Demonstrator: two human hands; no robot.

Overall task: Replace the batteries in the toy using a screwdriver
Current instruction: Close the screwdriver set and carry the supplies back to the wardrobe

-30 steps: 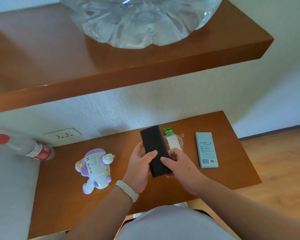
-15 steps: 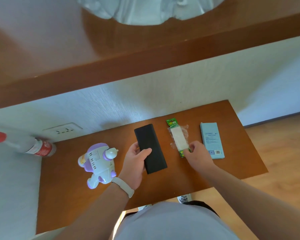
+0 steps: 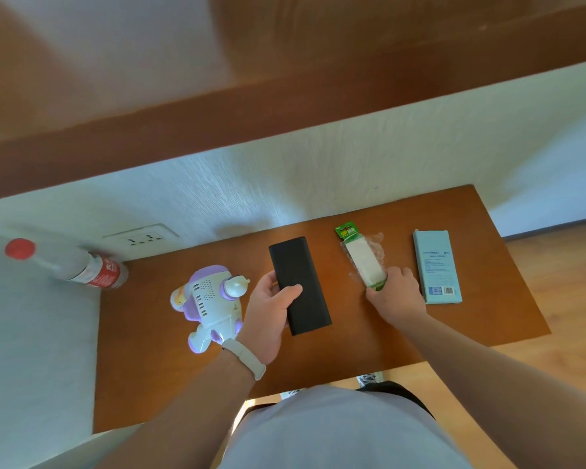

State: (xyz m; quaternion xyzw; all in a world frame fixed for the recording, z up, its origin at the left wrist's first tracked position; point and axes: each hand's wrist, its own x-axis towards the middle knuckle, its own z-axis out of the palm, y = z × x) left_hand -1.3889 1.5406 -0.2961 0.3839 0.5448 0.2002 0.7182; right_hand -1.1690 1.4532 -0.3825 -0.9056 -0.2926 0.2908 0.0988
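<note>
Nearest the viewer: two bare forearms reach out over a brown wooden desk (image 3: 149, 384), the left one wearing a pale wristband (image 3: 244, 362). Left hand (image 3: 268, 313): fingers and thumb wrapped round the near half of a flat black case (image 3: 300, 284), which lies lengthwise on the desk; one second ago both hands held this case, so it is now kept by the left alone. Right hand (image 3: 394, 299): it has left the case and moved right, and its fingers are now curled down on the near, green-edged end of a clear battery pack (image 3: 364, 262); whether the pack is pinched or only touched cannot be told, as the fingertips are hidden. Toy (image 3: 210, 302): white and purple, lying on the desk just left of the left hand, untouched, its battery cover not identifiable from here. Light blue box (image 3: 435, 265): flat on the desk just right of the right hand. No screwdriver is in view; it may be inside the black case, but that is a guess. Judgement: the task is at its start, with supplies being gathered and the toy not yet opened. Farther back: a bottle with a red cap (image 3: 82, 269) lying at the left edge, a wall socket (image 3: 141, 236) above it, and a wooden shelf (image 3: 285, 106) overhead.
</note>
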